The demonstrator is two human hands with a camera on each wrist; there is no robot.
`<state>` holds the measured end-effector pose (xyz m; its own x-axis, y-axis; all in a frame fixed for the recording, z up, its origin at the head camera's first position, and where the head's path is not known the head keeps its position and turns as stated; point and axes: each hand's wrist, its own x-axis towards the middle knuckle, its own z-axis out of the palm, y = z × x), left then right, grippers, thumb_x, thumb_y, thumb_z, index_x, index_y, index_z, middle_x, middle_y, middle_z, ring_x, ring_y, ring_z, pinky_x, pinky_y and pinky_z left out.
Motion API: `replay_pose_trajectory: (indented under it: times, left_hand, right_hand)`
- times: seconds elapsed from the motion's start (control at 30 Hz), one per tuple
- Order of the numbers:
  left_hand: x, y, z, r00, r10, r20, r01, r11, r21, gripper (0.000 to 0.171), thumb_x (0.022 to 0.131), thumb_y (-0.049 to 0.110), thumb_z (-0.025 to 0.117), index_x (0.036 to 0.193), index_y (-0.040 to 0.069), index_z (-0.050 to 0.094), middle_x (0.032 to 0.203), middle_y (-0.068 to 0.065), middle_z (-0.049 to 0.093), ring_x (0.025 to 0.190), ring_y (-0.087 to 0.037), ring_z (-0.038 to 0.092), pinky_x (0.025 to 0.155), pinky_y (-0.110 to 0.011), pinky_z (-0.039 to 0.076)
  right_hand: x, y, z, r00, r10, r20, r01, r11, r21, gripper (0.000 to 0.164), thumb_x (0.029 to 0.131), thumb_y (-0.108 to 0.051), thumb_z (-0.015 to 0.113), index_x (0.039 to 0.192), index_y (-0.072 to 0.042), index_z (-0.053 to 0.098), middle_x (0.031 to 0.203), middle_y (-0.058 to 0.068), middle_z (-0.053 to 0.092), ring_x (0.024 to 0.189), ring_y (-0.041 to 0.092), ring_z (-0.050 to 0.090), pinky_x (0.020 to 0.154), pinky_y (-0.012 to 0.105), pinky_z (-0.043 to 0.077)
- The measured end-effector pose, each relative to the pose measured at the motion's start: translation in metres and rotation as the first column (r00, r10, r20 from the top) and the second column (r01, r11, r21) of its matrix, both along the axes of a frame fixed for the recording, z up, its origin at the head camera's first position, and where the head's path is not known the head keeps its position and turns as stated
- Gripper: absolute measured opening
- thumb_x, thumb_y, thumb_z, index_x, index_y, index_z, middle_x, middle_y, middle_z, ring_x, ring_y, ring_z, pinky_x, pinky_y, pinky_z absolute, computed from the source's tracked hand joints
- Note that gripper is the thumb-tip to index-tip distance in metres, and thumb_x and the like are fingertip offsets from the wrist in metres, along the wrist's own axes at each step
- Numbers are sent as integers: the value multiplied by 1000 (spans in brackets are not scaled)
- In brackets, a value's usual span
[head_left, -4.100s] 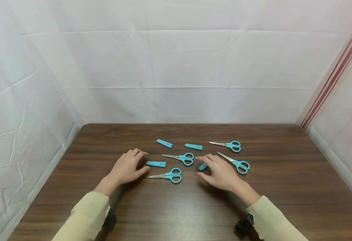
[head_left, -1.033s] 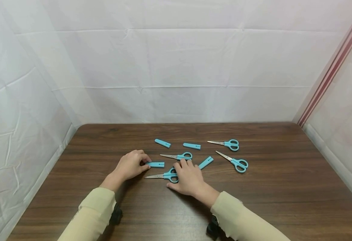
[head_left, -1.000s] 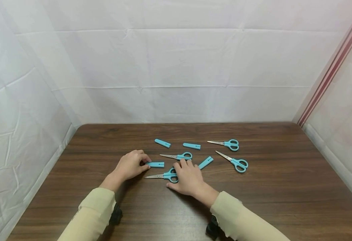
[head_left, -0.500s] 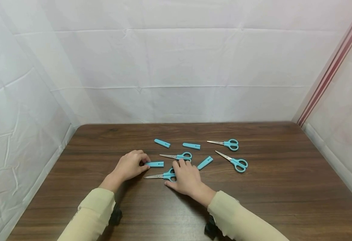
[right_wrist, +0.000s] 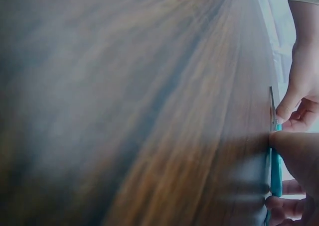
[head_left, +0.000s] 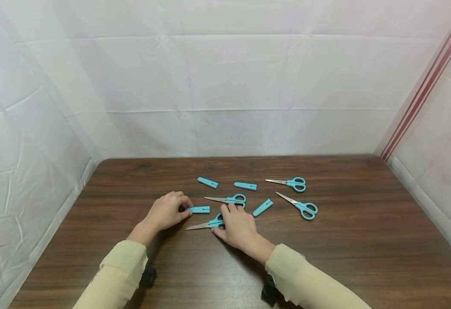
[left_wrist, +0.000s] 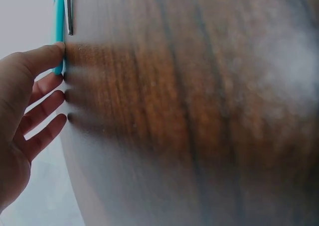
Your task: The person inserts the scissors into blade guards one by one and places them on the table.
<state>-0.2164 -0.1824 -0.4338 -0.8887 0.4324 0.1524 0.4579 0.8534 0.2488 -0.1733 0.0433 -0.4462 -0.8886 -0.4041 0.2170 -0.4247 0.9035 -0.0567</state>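
My left hand pinches the closed end of a light-blue scissors cap between thumb and forefinger, its slotted end facing right. In the left wrist view, the other fingers are spread behind that cap. My right hand holds the blue handle of the nearest pair of scissors by thumb and fingers, covering part of the loops. The blades are closed and point left, just in front of the cap. A second pair of scissors lies right behind my right fingertips.
Two more pairs of blue-handled scissors lie at the right, the nearer one angled. Beyond my hands are a tilted cap and a straighter cap. Another cap lies right of my right hand. White sheeting surrounds the wooden table.
My left hand has come right and taken the cap's end. My right hand has left the right-hand cap, moved left onto the near scissors, and just turned their handle slightly away from me.
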Motion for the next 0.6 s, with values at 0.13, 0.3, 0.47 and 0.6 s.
replay_pose_trajectory:
  times: [0.13, 0.3, 0.47, 0.6]
  left_hand:
    - [1, 0, 1, 1000, 3, 0, -3, 1000, -2, 10, 78, 25, 74, 85, 21, 68, 80, 7, 56, 74, -9, 53, 64, -30, 46]
    - [1, 1, 1, 1000, 7, 6, -7, 1000, -4, 10, 79, 25, 74, 85, 20, 68, 81, 6, 56, 74, -9, 52, 64, -31, 46]
    - [1, 1, 1, 1000, 9, 5, -9, 1000, -7, 10, 79, 24, 73, 85, 20, 67, 81, 6, 56, 73, -9, 52, 63, -30, 46]
    - [1, 1, 0, 1000, 11, 4, -11, 1000, -6, 9, 79, 24, 73, 85, 21, 67, 81, 7, 56, 73, -9, 52, 63, -30, 46]
  right_hand:
    - [0, 1, 0, 1000, -4, 10, 4, 1000, -6, 49, 78, -58, 63, 97, -14, 53, 80, 1, 49, 61, 15, 50, 39, 25, 30]
    - [-1, 3, 0, 1000, 0, 4, 0, 1000, -17, 47, 78, -58, 63, 94, -15, 53, 76, -2, 47, 55, 11, 44, 38, 24, 28]
    - [-1, 5, 1, 999, 16, -47, -18, 999, -48, 44, 77, -58, 64, 86, -17, 51, 70, -5, 45, 52, 9, 41, 38, 22, 27]
    - [-1, 6, 3, 999, 21, -50, -24, 998, -66, 42, 78, -58, 62, 84, -18, 52, 68, -6, 45, 51, 8, 40, 38, 21, 28]
